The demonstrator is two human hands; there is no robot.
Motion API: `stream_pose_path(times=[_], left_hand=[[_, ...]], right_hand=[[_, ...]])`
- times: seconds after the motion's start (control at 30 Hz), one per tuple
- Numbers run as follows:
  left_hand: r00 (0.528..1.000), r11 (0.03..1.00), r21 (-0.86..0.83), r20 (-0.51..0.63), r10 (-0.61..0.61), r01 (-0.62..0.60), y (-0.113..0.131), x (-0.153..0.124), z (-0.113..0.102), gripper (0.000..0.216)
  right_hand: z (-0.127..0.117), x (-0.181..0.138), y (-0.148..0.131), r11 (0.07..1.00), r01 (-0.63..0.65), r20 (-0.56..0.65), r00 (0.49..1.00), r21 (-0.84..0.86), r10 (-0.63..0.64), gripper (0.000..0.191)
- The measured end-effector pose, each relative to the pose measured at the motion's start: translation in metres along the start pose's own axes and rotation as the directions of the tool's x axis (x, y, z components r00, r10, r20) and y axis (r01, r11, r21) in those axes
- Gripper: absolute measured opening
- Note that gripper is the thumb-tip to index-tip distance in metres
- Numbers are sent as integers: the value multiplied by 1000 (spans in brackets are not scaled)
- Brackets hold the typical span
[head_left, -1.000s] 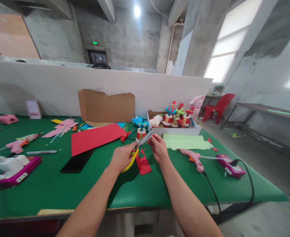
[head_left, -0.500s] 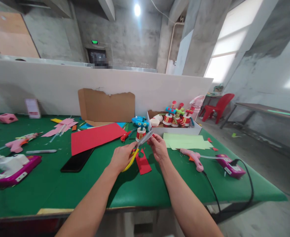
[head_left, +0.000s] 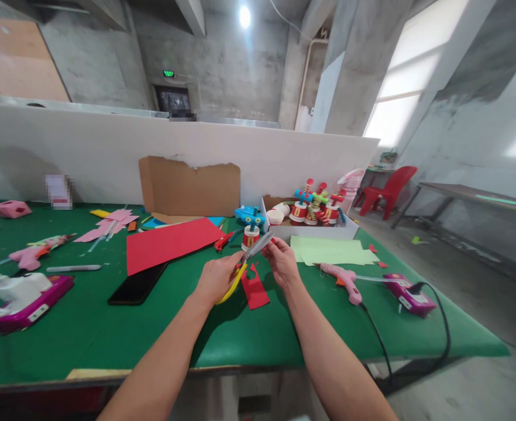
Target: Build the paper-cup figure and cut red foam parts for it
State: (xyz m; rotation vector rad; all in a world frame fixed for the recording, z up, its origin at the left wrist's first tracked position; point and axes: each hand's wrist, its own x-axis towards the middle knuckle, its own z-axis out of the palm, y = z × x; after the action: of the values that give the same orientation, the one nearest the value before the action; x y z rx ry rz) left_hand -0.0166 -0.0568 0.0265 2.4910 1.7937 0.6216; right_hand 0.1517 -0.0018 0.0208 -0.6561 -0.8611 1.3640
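Observation:
My left hand point(head_left: 216, 278) is closed round the yellow handles of a pair of scissors point(head_left: 248, 258), whose grey blades point up and to the right. My right hand point(head_left: 281, 261) pinches a tiny red paper scrap right at the blade tips. A red paper cut-out point(head_left: 254, 291) with notched edges lies on the green table point(head_left: 258, 339) just below both hands.
A large red sheet point(head_left: 170, 243), a black phone point(head_left: 137, 285), a brown cardboard piece point(head_left: 191, 188), pale green paper point(head_left: 328, 250), a pink glue gun point(head_left: 343, 279) with cable, a magenta power box point(head_left: 407, 294), a white box of colourful cup toys point(head_left: 313, 217), and pink scraps at left.

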Motion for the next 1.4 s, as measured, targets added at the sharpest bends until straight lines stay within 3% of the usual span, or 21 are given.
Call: stream_pose_path(times=[1.4], left_hand=[[1000,998,53,0,28,-28,-3,0,0,37]], right_hand=[[-2,1,-4,999,-24,13,1000,28,24,35]])
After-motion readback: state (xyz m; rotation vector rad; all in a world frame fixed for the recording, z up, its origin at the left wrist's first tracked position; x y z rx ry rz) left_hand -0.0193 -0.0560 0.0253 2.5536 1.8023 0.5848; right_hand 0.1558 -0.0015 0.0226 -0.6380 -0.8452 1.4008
